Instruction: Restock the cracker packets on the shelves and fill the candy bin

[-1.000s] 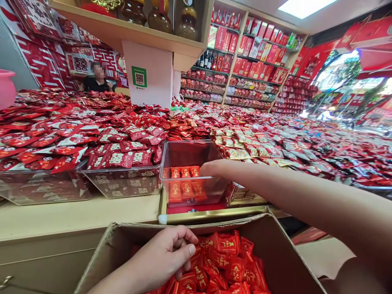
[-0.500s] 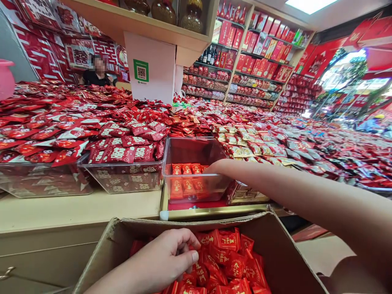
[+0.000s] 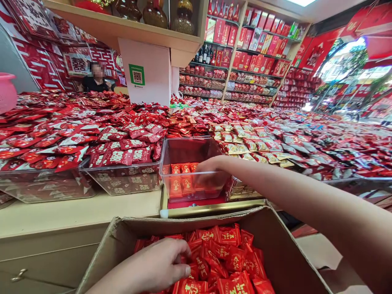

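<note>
A cardboard box (image 3: 284,241) in front of me holds a pile of red wrapped candies (image 3: 235,259) with gold lettering. My left hand (image 3: 167,257) is low in it, over the candies, thumb and forefinger apart; its other fingertips are hidden. Beyond the box, a clear plastic bin (image 3: 176,149) has red packets (image 3: 180,179) of the same look lined up in rows on its left side. My right hand (image 3: 212,173) reaches down inside this bin, just right of the rows. Its fingers are blurred behind the plastic wall, so their grip does not show.
Left of the bin stands another clear bin (image 3: 122,179) heaped with dark red packets. Gold-and-red packets (image 3: 245,141) lie to the right. A wooden shelf (image 3: 122,30) overhangs a white panel with a QR code (image 3: 137,75). A person (image 3: 96,79) is at the back left.
My right hand has shifted slightly left and its back shows more inside the bin. My left hand has moved a little left and down, with thumb and forefinger further apart.
</note>
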Motion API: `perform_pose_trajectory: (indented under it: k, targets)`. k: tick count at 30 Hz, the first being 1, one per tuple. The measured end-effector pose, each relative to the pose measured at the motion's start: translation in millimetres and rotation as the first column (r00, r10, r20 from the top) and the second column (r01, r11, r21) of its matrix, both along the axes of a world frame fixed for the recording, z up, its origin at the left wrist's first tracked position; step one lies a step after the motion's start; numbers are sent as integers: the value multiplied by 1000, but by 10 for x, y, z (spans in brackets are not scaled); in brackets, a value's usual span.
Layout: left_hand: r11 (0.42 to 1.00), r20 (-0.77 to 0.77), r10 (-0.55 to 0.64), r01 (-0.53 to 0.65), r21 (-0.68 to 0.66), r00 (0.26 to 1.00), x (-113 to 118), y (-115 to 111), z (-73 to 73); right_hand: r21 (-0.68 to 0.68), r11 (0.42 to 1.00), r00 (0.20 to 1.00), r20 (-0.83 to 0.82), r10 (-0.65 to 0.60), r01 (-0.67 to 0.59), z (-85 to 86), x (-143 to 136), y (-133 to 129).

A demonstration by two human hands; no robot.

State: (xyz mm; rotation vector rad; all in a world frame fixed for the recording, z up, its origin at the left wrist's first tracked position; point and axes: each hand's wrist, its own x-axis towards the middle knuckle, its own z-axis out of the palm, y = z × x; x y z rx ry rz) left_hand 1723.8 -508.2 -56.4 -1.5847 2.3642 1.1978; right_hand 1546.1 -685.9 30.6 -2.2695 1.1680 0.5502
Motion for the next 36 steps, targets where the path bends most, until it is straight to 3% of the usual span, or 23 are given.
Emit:
perform_pose_trajectory:
  k: [4, 11, 23, 27, 30, 33, 36]
  targets:
    - [1000, 60, -8, 9, -15, 998, -8, -40, -4, -108, 994, 1000, 9, 18, -17, 90, 35, -71]
    - [999, 73, -29, 28, 26, 997, -49, -67, 4, -49, 995, 985, -159, 74, -83, 11, 135, -94]
    - [999, 174, -49, 49, 7, 983, -27, -48, -31, -216, 975, 997, -54, 45, -56, 59, 102, 85]
    - [994, 308, -74, 94, -49, 949, -7, -61, -86, -455, 890, 993, 103, 52, 1, 140, 97, 74]
    - [993, 377, -73, 101, -54, 923, 10, -89, -151, -637, 768, 956, 260, 135, 65, 295, 70, 192]
    - [992, 428, -99, 124, -32, 898, -1, -96, -199, -779, 619, 841, 397, 368, 97, 394, -18, 601]
    - [990, 457, -130, 144, 4, 880, -46, -77, -206, -789, 610, 757, 352, 551, -77, 198, -200, 1159]
